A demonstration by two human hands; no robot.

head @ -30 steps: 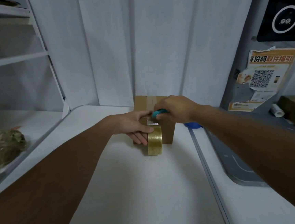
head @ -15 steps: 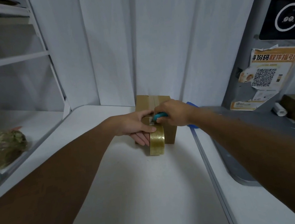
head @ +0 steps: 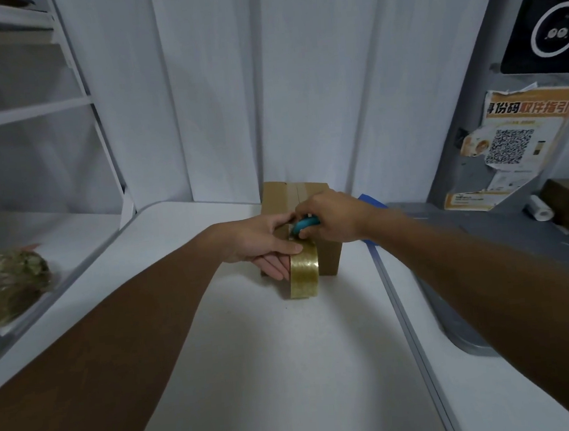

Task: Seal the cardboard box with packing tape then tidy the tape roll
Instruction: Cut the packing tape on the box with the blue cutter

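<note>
Left hand point(head: 261, 241) grips tape roll point(head: 303, 273) against cardboard box point(head: 328, 259); right hand point(head: 331, 218) closed on teal-handled tool point(head: 304, 225) at the tape.

Your two arms come in bare from about 7 and 4 o'clock, no sleeves showing anywhere along the forearms. Your left hand point(head: 264, 241) and right hand point(head: 334, 216) are ungloved, wrists and fingers unadorned.

Right hand point(head: 333, 218) hides most of the teal tool point(head: 303, 225); box point(head: 281, 198) front covered
</note>
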